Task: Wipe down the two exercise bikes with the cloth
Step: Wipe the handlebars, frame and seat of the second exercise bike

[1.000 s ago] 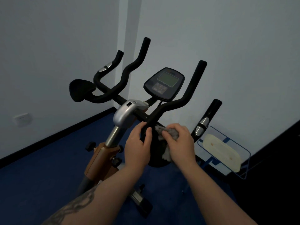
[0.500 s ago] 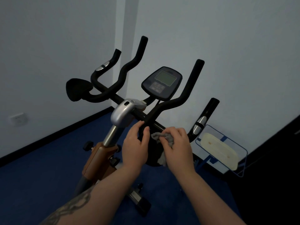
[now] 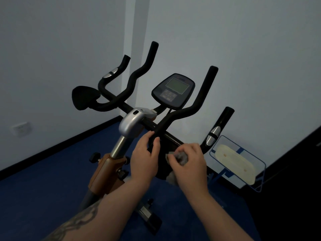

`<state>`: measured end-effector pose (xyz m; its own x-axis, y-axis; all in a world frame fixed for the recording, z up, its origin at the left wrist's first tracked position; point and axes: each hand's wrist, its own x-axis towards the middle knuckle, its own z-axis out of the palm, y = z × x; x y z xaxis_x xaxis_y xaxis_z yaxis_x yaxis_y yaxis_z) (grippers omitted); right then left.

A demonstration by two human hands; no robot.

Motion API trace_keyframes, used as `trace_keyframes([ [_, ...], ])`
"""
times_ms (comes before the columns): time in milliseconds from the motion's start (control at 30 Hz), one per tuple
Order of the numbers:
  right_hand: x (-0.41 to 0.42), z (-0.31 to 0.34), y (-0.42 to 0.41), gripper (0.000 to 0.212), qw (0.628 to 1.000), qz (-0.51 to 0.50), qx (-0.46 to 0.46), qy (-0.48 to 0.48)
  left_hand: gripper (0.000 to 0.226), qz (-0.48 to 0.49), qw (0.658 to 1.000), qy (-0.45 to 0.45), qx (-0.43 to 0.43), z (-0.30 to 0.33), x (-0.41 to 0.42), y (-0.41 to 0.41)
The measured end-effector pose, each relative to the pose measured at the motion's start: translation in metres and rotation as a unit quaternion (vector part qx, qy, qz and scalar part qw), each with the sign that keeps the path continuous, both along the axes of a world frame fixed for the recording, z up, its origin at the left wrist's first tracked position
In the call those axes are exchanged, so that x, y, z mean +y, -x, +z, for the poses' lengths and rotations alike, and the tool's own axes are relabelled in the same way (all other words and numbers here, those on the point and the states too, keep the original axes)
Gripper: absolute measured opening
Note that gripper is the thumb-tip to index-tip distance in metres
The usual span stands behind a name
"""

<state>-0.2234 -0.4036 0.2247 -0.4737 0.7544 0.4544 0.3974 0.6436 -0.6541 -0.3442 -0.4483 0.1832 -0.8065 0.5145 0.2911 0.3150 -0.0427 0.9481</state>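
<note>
One exercise bike in view; the second bike of the task is not visible here.

Item, cloth: grey, bunched, pinched in the right hand, fingers curled round it. It is pressed against the black handlebar at its lower right bend, with a loose tail hanging beneath the grip.

Item, left hand: just beside the right grip, on its left. Thumb and fingers are curled round the lower end of the inner handlebar prong, apparently steadying the bike.

Item, console: above and beyond both grips, screen dark. No sign either way of whether it has been wiped.

Item, silver stem cover: above and left of the left grip, over a chrome post and a brown frame.

Item, arm pad: far left of the grips, well apart from the cloth.

Item, pulse sensor: on the outer bar, just right of the cloth grip.

Item, flat mop: propped against the wall, right of the cloth grip.

Progress, as judged: wiping is under way on the handlebar of this bike. Surfaces show no clear difference between cleaned and uncleaned. Likely outstanding: remaining prongs, console, frame, plus the entire second bike. Task appears early to midway at most.
</note>
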Motion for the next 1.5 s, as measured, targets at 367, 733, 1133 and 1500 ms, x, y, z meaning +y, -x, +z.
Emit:
trace_keyframes([
  [367,0.011,0.008,0.007,0.018,0.998,0.041,0.003,0.049,0.035,0.004,1.0,0.003,0.002,0.002,0.0,0.0],
  [733,0.021,0.018,0.013,0.014,0.996,0.071,-0.047,0.027,0.03,0.006,1.0,-0.002,-0.009,0.003,-0.001,-0.001],
  [1133,0.017,0.015,0.009,0.013,0.998,0.044,-0.035,0.027,0.028,0.003,1.0,-0.003,-0.003,0.004,-0.001,-0.002],
  [1500,0.01,0.009,0.004,0.019,0.998,0.038,-0.039,0.008,0.032,-0.003,1.0,-0.004,0.003,0.004,0.0,0.0],
])
